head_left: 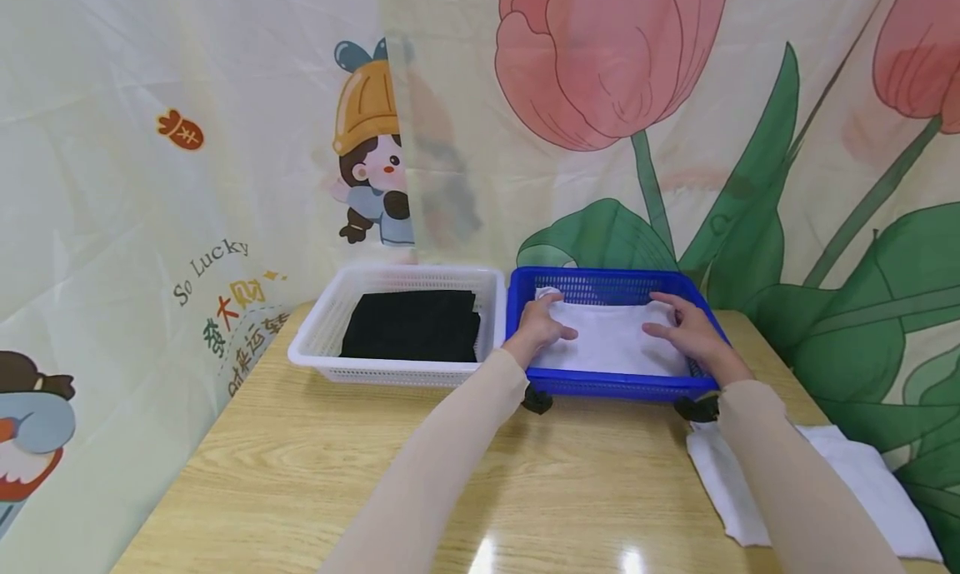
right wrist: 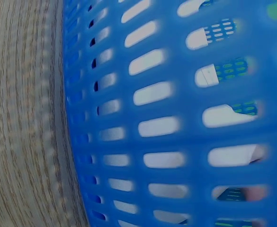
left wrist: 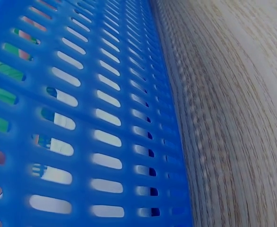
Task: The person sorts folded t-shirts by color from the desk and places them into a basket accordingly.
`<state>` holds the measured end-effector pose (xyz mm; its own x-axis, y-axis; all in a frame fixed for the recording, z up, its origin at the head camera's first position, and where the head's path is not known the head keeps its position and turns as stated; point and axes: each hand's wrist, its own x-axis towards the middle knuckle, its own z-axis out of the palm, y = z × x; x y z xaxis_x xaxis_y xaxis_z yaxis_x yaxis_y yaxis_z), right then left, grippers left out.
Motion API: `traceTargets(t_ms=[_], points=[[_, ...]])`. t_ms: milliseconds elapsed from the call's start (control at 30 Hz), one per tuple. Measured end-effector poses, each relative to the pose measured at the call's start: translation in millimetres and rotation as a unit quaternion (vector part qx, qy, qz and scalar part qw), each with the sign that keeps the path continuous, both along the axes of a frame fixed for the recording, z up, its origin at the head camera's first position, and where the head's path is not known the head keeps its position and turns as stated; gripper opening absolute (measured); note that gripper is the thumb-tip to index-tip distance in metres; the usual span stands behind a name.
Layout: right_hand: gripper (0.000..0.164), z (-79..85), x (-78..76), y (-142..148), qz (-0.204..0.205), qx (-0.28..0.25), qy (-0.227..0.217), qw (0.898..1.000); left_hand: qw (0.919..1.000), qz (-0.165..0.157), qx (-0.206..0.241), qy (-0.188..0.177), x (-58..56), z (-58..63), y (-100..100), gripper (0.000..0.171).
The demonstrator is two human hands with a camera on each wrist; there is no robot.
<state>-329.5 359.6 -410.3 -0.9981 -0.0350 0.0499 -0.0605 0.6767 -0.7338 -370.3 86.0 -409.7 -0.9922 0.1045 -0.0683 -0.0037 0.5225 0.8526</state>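
Note:
Both hands are inside the blue plastic basket (head_left: 615,384), over a folded white cloth (head_left: 611,341) that lies in it. At the cloth's left side is my left hand (head_left: 536,328), with its thumb extended over the cloth and its fingers toward the back corner. My right hand (head_left: 693,336) is at the right side, thumb and fingers spread apart and nothing gripped. In the left wrist view, the slotted basket wall (left wrist: 86,113) fills much of the picture, with white showing through it. The right wrist view likewise has the blue wall (right wrist: 124,104) close up.
Left of the blue basket stands a white basket (head_left: 397,374) holding folded black cloth (head_left: 412,328). More white cloth (head_left: 862,482) lies at the table's right edge, partly behind the right sleeve. A printed curtain (head_left: 465,141) hangs behind the wooden table (head_left: 300,474).

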Motion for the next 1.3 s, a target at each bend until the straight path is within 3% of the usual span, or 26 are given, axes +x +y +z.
traceTargets(t_ms=[200, 333, 433, 567, 733, 900, 1100, 1300], points=[[0.068, -0.6, 6.8, 3.3, -0.007, -0.023, 0.069, 0.997, 0.9989, -0.025, 0.0, 0.039, -0.2, -2.2, -1.1, 0.078], [0.068, 9.2, 17.9, 6.7, 0.003, -0.047, 0.075, 0.996, 0.9965, -0.04, 0.009, 0.073, 0.9, 1.5, -5.6, 0.075], [0.071, 26.0, 31.0, 11.3, 0.022, -0.05, 0.066, 0.996, 0.9935, -0.048, 0.028, 0.1, 5.5, 11.1, -10.6, 0.073], [0.072, 51.6, 53.6, 22.4, 0.035, -0.014, 0.059, 0.998, 0.9883, -0.075, 0.061, 0.118, 19.3, 30.9, -16.6, 0.072], [0.065, 69.8, 89.4, 44.4, 0.037, 0.019, 0.076, 0.996, 0.9763, -0.149, 0.11, 0.111, 54.8, 53.8, -24.6, 0.072], [0.063, 67.5, 128.0, 74.9, 0.022, 0.059, 0.081, 0.995, 0.9518, -0.244, 0.158, 0.098, 97.2, 63.3, -31.6, 0.072], [0.068, 47.7, 164.4, 108.8, -0.001, 0.118, 0.033, 0.992, 0.9296, -0.316, 0.175, 0.074, 139.4, 52.3, -33.2, 0.071], [0.068, 15.0, 186.4, 142.3, -0.035, 0.155, 0.022, 0.987, 0.9122, -0.356, 0.202, 0.005, 166.6, 25.9, -16.7, 0.069]])
